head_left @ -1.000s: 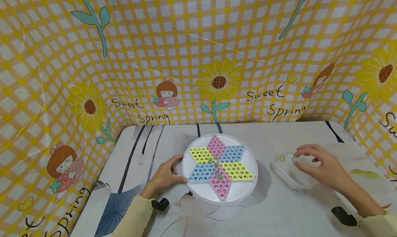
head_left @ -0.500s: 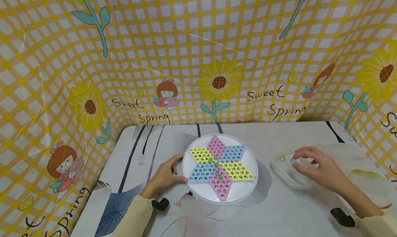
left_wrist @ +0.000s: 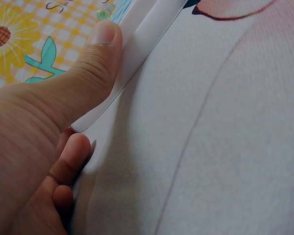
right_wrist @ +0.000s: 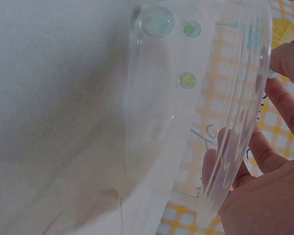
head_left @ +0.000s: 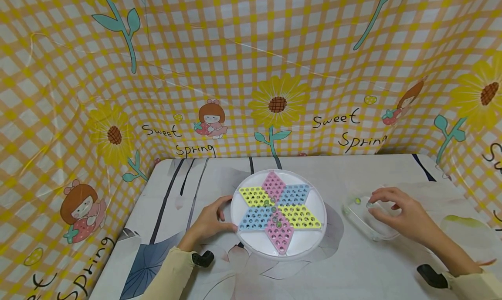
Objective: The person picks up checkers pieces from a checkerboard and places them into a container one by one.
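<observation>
A round white Chinese checkers board [head_left: 307, 243] lies on the table, its six-pointed star in pink, yellow and blue. Several glass marbles [head_left: 279, 224] sit near its middle and in the front pink point. At the board's left edge my left hand [head_left: 209, 221] grips the rim, thumb on top and fingers lower down in the left wrist view. My right hand [head_left: 404, 215] is over a clear plastic box [head_left: 358, 223] and pinches a glass marble [head_left: 370, 205] between thumb and forefinger. Inside the box, the right wrist view shows a green marble [right_wrist: 191, 29], a yellow-green marble [right_wrist: 187, 80] and a larger-looking pale marble [right_wrist: 158, 21].
A pale patterned cloth [head_left: 333, 274] covers the table. Behind and on both sides hangs a yellow checked curtain [head_left: 235, 73] with sunflowers. The box stands to the right of the board, a gap between them.
My right hand has shifted slightly left and down over the box, the marble still pinched in its fingertips. The left hand and the board have stayed put.
</observation>
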`<action>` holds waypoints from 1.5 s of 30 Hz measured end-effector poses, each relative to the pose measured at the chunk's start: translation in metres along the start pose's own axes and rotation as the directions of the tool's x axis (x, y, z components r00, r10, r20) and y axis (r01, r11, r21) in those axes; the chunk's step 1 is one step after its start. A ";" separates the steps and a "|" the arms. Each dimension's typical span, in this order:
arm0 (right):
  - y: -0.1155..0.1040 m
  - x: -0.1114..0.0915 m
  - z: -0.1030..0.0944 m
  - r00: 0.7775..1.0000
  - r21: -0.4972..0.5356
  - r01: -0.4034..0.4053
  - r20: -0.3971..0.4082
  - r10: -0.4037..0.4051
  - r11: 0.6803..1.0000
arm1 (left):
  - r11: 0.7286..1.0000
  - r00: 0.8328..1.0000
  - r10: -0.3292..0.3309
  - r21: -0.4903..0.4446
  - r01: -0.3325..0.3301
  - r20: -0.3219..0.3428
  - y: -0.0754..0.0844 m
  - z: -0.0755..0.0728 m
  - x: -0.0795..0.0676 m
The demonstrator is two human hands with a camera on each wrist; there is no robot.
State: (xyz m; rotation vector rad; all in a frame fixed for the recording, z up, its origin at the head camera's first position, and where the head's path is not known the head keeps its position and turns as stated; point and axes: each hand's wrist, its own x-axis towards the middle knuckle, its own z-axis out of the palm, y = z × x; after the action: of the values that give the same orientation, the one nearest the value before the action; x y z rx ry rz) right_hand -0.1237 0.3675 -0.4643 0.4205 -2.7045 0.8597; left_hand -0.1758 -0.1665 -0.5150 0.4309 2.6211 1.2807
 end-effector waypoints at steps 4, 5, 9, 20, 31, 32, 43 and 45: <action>0.000 0.000 -0.001 1.000 0.006 0.011 -0.011 -0.011 1.000 | 1.000 1.000 -0.004 0.000 0.004 0.002 0.000 0.000 0.000; 0.000 0.000 -0.001 1.000 0.009 0.015 -0.015 -0.015 1.000 | 1.000 1.000 -0.006 -0.001 0.006 0.003 0.000 0.000 0.000; 0.000 0.000 -0.002 1.000 0.012 0.011 -0.021 -0.010 1.000 | 1.000 1.000 -0.007 -0.004 0.007 0.001 0.000 0.000 0.000; -0.003 0.001 -0.002 1.000 0.005 0.013 -0.023 -0.013 1.000 | 1.000 1.000 -0.004 -0.006 0.004 0.003 0.000 -0.001 0.000; -0.009 0.010 0.000 0.998 0.012 0.026 -0.063 -0.025 1.000 | 1.000 1.000 -0.006 -0.005 0.006 0.002 0.000 -0.001 0.000; -0.010 0.011 0.000 0.998 0.011 0.020 -0.060 -0.019 1.000 | 1.000 1.000 -0.006 -0.006 0.006 0.002 0.000 -0.001 0.000; -0.012 0.016 0.001 0.997 -0.008 0.058 -0.048 -0.058 0.998 | 1.000 1.000 0.001 -0.001 -0.001 0.005 -0.001 -0.001 0.000; -0.013 0.018 0.000 0.997 -0.011 0.066 -0.047 -0.066 0.998 | 1.000 1.000 0.000 -0.003 0.000 0.005 -0.001 -0.001 0.000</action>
State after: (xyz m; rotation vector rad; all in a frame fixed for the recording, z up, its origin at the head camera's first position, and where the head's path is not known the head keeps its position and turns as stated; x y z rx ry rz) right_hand -0.1353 0.3535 -0.4517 0.4789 -2.6352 0.8277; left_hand -0.1765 -0.1679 -0.5153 0.4330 2.6154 1.2814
